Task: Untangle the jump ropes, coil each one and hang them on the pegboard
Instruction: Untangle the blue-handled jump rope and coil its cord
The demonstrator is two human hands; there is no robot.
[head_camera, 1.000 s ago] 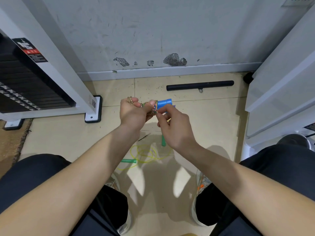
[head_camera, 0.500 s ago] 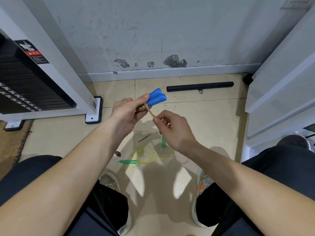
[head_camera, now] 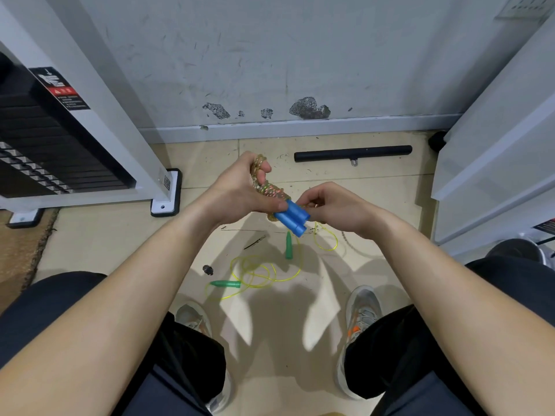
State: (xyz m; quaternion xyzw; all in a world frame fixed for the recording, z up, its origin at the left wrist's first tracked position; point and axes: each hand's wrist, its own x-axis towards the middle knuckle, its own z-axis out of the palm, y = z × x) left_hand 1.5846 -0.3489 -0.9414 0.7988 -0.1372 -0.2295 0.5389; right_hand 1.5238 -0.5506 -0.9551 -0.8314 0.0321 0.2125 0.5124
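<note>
My left hand grips a coiled beaded rope, gold with coloured flecks, with its two blue handles side by side and pointing down to the right. My right hand pinches the rope's end right beside the handles. On the floor below lies a loose yellow-green rope with two green handles, one lying flat and one pointing away. No pegboard is in view.
A black bar lies by the wall's skirting. A weight-stack machine stands at the left, a white frame at the right. My knees and shoes flank the floor rope. A brown mat lies far left.
The blue handles swung from pointing up-right to pointing down-right. My left hand turned over with the coil, and my right hand moved right and up to the handles.
</note>
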